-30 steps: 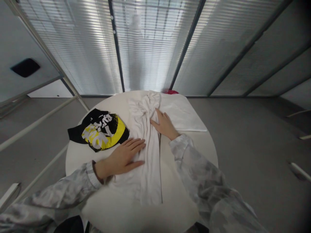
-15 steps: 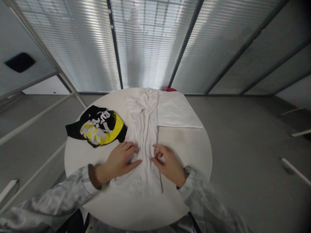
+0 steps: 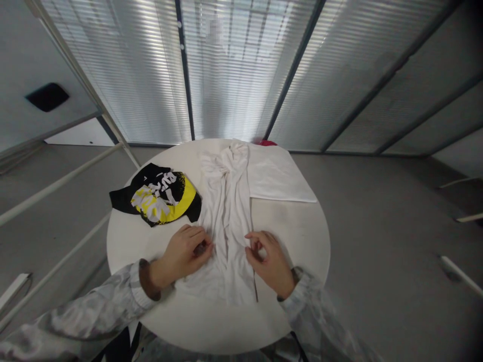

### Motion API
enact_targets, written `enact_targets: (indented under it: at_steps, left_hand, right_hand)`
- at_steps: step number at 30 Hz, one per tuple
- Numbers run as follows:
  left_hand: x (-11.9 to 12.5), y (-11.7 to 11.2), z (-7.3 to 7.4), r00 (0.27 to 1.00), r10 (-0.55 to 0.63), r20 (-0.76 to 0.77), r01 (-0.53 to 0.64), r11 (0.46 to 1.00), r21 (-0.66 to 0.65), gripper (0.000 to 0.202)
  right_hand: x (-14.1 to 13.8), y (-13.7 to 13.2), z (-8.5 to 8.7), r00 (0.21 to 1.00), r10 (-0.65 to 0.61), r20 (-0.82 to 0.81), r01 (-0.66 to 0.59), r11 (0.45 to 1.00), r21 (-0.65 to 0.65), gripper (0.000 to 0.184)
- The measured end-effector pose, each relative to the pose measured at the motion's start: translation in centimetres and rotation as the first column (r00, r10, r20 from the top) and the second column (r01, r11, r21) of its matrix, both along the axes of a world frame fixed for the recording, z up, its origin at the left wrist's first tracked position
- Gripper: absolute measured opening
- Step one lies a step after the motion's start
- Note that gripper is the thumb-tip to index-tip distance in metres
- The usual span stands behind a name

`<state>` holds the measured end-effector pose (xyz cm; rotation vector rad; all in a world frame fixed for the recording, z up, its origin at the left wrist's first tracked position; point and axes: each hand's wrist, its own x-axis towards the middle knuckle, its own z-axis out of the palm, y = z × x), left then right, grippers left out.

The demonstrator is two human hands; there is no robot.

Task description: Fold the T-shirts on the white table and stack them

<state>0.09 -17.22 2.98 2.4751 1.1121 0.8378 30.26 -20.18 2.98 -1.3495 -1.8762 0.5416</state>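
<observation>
A white shirt [image 3: 228, 221], gathered into a long, wrinkled strip, runs lengthwise down the round table. At its left edge, my left hand [image 3: 188, 254] has thumb and fingertips pinched on the fabric. Opposite, my right hand [image 3: 269, 261] has its thumb and index finger curled in on the right edge, closing on the cloth. Lengthwise creases run between the two hands. Bunched cloth lies at the far end of the shirt.
A black garment with yellow and white print [image 3: 162, 193] lies crumpled on the left. Flat white folded cloth [image 3: 281, 173] lies at the back right, with something red [image 3: 268, 143] behind it. The round white table [image 3: 211, 327] stands before glass panels with blinds [image 3: 234, 75].
Both hands have closed their fingers more on the shirt's edges and are slightly farther apart. The middle folds have spread a little. The whole view has shifted slightly.
</observation>
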Motion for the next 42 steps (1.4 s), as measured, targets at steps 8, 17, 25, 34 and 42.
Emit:
enact_targets:
  at_steps: [8, 17, 25, 34, 42]
  left_hand:
    - [-1.7, 1.6, 0.0, 0.992, -0.096, -0.077, 0.096, 0.995, -0.005, 0.026]
    - [-3.0, 1.4, 0.5, 0.992, -0.121, 0.045, 0.123, 0.992, -0.041, 0.017]
    - [-4.6, 0.8, 0.6, 0.927, -0.001, 0.374, 0.026, 0.998, -0.064, 0.008]
    - [-5.5, 0.6, 1.0, 0.937, 0.153, 0.313, -0.103, 0.98, -0.169, 0.011]
    - [-4.8, 1.3, 0.4, 0.938, 0.208, 0.276, -0.1, 0.927, -0.361, 0.027]
  right_hand:
    - [-3.1, 1.0, 2.2, 0.964, 0.11, 0.244, -0.129, 0.99, 0.062, 0.014]
    - [-7.1, 1.9, 1.9, 0.977, 0.198, 0.082, -0.196, 0.98, -0.037, 0.017]
    - [-9.7, 2.0, 2.7, 0.835, 0.033, -0.549, -0.281, 0.883, -0.375, 0.025]
    - [-13.6, 0.3, 1.8, 0.573, -0.252, -0.78, -0.504, 0.642, -0.578, 0.047]
    - [-12.8, -3.1, 1.7, 0.562, -0.222, -0.797, -0.643, 0.488, -0.59, 0.075]
